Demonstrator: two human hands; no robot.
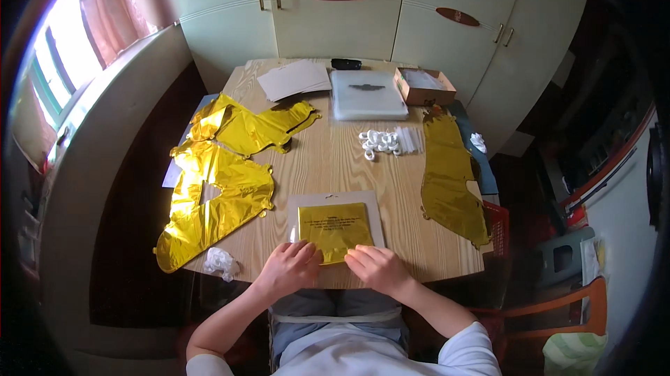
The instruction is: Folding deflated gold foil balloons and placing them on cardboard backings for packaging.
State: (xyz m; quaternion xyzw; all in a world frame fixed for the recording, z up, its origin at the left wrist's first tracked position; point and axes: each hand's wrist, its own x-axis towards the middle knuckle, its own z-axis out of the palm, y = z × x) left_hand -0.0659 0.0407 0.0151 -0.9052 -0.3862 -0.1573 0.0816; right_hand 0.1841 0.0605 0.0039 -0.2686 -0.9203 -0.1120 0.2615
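A folded gold foil packet (333, 221) with dark printed lines lies on a pale card (377, 219) near the table's front edge. My left hand (293, 264) pinches its lower left corner with curled fingers. At the lower right corner, my right hand (377, 268) grips the packet's edge the same way. To the left spread large flat gold foil balloons (230, 191), wrinkled and shiny, one lying partly over another. Another flat gold foil balloon (447, 173) lies along the right side. Both thumbs are mostly hidden.
Beyond the packet sit white rings (379, 142) and clear tubes (410, 140). Farther back are pale cards (294, 80), a stack of clear plastic bags (366, 100), a black object (346, 64) and an open cardboard box (424, 86). Crumpled white pieces (220, 263) lie front left.
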